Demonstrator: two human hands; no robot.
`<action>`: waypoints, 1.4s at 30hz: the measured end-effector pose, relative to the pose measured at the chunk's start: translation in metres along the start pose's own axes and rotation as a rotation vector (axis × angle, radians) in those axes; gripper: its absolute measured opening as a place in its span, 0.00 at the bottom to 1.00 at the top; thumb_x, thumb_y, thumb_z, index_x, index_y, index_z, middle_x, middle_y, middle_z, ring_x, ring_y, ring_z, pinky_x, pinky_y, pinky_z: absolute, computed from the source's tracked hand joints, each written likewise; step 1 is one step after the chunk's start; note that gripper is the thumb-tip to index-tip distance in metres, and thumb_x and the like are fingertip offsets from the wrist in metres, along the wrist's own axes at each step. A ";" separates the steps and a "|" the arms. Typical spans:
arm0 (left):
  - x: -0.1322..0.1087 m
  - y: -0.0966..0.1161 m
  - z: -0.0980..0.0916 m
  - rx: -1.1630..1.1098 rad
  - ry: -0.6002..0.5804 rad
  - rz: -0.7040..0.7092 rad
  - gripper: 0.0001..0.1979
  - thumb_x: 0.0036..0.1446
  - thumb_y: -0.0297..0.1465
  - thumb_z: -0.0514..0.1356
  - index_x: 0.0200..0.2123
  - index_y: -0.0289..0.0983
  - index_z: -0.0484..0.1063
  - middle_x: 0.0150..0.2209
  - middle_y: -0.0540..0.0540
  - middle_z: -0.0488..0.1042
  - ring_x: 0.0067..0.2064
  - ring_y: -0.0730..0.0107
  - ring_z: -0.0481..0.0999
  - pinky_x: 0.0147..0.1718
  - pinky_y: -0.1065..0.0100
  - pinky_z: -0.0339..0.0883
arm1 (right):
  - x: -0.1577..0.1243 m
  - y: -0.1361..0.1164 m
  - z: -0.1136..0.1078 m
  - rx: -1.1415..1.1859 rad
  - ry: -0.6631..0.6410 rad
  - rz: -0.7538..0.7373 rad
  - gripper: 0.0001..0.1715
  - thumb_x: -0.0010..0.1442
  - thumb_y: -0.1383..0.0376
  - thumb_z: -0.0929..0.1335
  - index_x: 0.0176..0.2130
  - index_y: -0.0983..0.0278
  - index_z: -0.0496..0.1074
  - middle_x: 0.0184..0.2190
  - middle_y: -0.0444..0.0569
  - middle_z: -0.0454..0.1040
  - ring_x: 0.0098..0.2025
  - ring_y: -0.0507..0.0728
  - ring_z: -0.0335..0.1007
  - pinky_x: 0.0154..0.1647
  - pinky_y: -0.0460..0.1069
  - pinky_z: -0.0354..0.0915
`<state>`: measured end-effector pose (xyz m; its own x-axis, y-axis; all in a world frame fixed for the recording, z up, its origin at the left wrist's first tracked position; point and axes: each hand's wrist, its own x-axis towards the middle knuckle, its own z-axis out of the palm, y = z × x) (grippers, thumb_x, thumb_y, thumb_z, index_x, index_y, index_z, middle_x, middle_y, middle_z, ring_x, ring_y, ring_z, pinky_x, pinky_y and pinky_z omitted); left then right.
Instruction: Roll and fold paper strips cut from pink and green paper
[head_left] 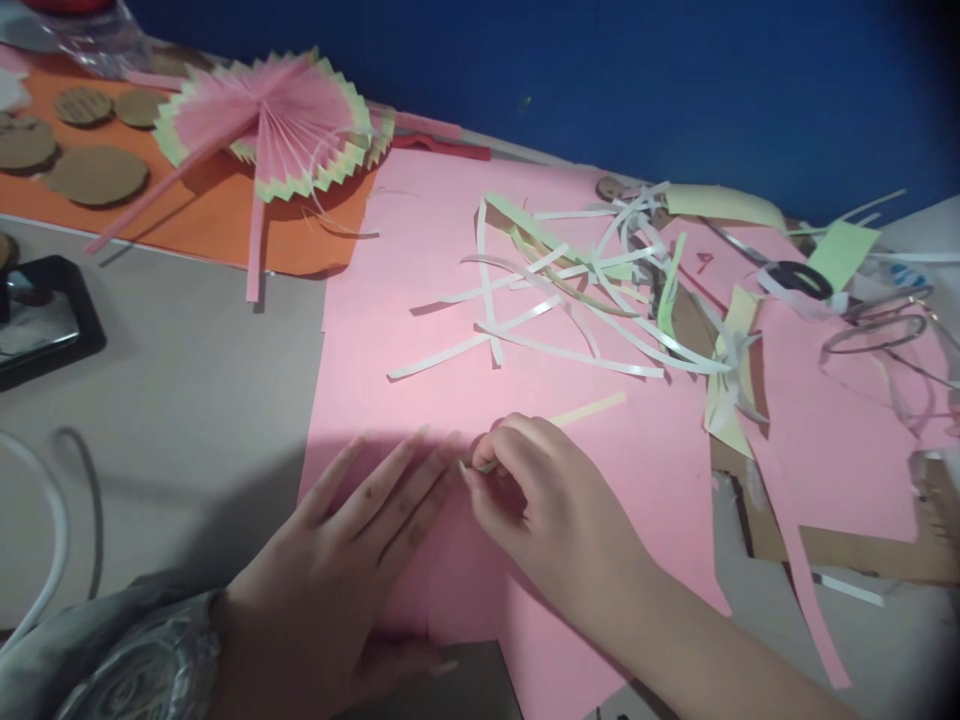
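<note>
My left hand [360, 540] lies flat on a pink sheet of paper [405, 420], fingers stretched out and slightly spread. Beside its fingertips, my right hand [555, 500] is closed in a pinch on the near end of a thin pale-yellow paper strip [592, 408]. The strip's far end sticks out beyond my right knuckles and rests over the pink sheet; its middle is hidden by the hand. Beyond both hands, a loose tangle of white paper strips [525, 340] is spread on the same sheet.
Upper left, a pleated pink paper fan [307, 120] with green edges rests on orange paper [262, 245] near cardboard discs [97, 175]. A phone [45, 315] lies at left. Eyeglasses [874, 335], pink scraps [832, 430] and cardboard [847, 550] crowd the right. A blue panel [570, 80] rises behind.
</note>
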<state>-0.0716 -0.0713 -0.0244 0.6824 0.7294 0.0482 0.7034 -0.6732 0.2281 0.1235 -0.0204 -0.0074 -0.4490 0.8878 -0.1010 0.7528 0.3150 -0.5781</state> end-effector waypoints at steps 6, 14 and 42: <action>0.002 0.002 0.000 0.029 0.034 -0.004 0.41 0.56 0.55 0.46 0.61 0.28 0.57 0.64 0.40 0.53 0.66 0.56 0.45 0.63 0.53 0.30 | -0.001 0.000 0.000 -0.005 0.001 0.001 0.05 0.55 0.73 0.63 0.28 0.64 0.62 0.27 0.45 0.63 0.30 0.53 0.58 0.30 0.49 0.56; 0.000 0.003 0.001 0.031 0.040 0.005 0.40 0.57 0.54 0.46 0.60 0.27 0.58 0.64 0.38 0.55 0.65 0.56 0.48 0.64 0.53 0.31 | 0.001 -0.002 0.002 -0.084 0.001 -0.006 0.05 0.56 0.72 0.61 0.29 0.64 0.63 0.27 0.47 0.65 0.31 0.55 0.60 0.32 0.50 0.59; 0.007 0.002 0.001 -0.015 0.021 0.007 0.40 0.56 0.52 0.49 0.62 0.29 0.53 0.65 0.40 0.50 0.66 0.54 0.46 0.63 0.56 0.33 | 0.002 -0.001 -0.020 0.088 -0.179 -0.003 0.12 0.65 0.68 0.56 0.31 0.63 0.63 0.30 0.45 0.65 0.34 0.54 0.60 0.36 0.50 0.58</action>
<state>-0.0656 -0.0673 -0.0242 0.6830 0.7270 0.0703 0.6953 -0.6766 0.2425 0.1313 -0.0118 0.0087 -0.5355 0.8107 -0.2366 0.7099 0.2804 -0.6460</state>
